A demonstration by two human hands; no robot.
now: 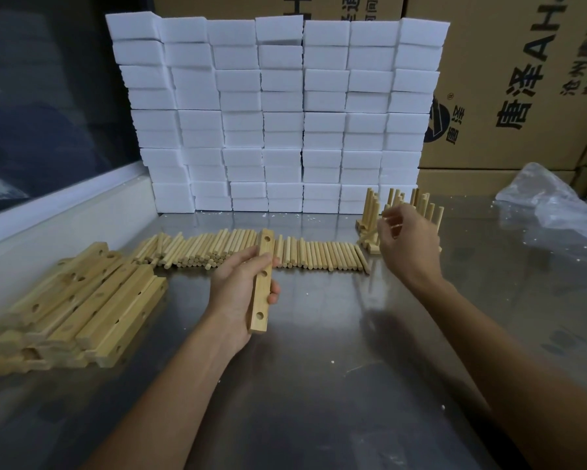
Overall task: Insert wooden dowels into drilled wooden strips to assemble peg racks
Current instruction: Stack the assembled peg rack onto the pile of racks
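- Our left hand (239, 293) is gripping one drilled wooden strip (262, 283), fingers curled round its middle. It's held up off the metal table (319, 368), roughly lengthwise away from us, and we can see three holes on the face turned up.
- No dowel is in that strip yet, all three holes look empty.
- Our right hand (408, 244) is over by the finished peg racks (400, 212) at the back right, fingers loosely bent and holding nothing as far as we can tell. It's a bit blurred, so we can't say if it's touching the racks.
- Those racks stand with their pegs pointing up, bunched close together.
- The loose dowels (251, 254) lie in a long row across the table, just behind the strip we're holding.
- A pile of spare strips (78, 307) sits at the left, stacked kinda messily.
- Behind everything there's a wall of white foam blocks (278, 113), with cardboard boxes (509, 79) behind it and a crumpled clear plastic bag (553, 205) at far right.
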